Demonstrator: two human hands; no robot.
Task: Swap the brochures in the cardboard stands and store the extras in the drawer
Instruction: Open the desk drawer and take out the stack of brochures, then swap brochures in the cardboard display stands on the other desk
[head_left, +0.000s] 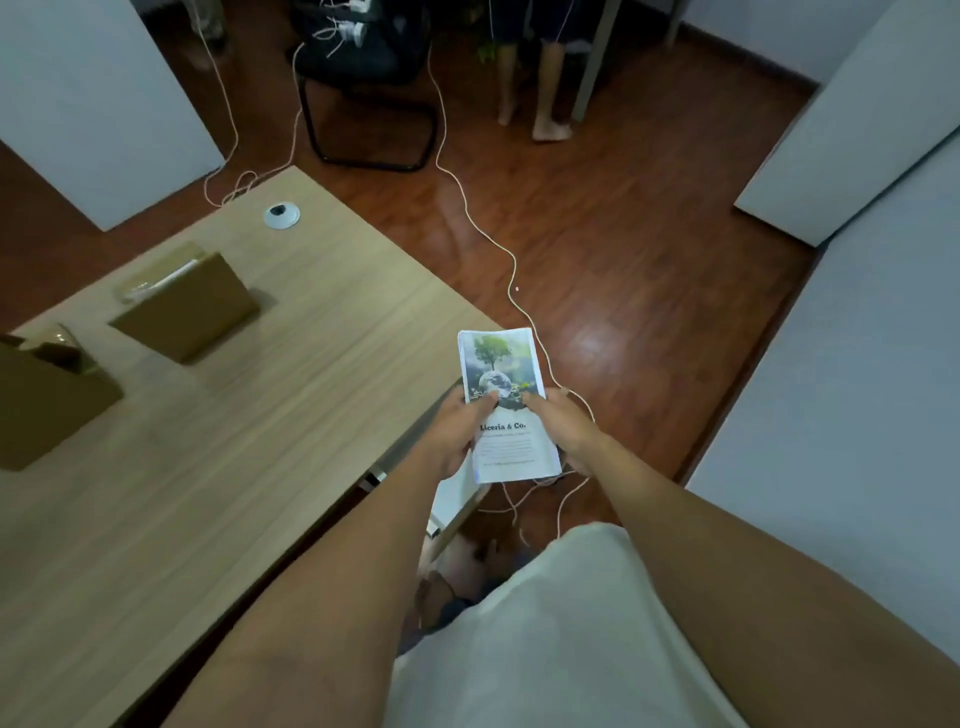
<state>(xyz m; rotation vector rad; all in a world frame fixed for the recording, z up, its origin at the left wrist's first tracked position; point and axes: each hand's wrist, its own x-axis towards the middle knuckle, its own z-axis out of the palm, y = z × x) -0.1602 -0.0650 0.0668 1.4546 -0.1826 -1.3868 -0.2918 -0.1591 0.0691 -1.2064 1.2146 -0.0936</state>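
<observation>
Both hands hold a stack of brochures (503, 374) with a tree-and-globe picture and the title "Liceria & Co.", just past the desk's right edge. My left hand (453, 431) grips its left side and my right hand (563, 428) its right side. Two cardboard stands sit on the wooden desk (234, 467): one (189, 306) at the back left with pale papers in it, the other (44, 400) at the far left edge with a dark-printed brochure. Below the brochures, an open white drawer (457, 499) juts out from under the desk.
A white cable (470, 213) runs across the red-brown floor. A black chair (369, 104) and another person's bare legs (545, 93) are at the back. White panels (852, 119) stand left and right. A round cable grommet (281, 215) sits in the desk.
</observation>
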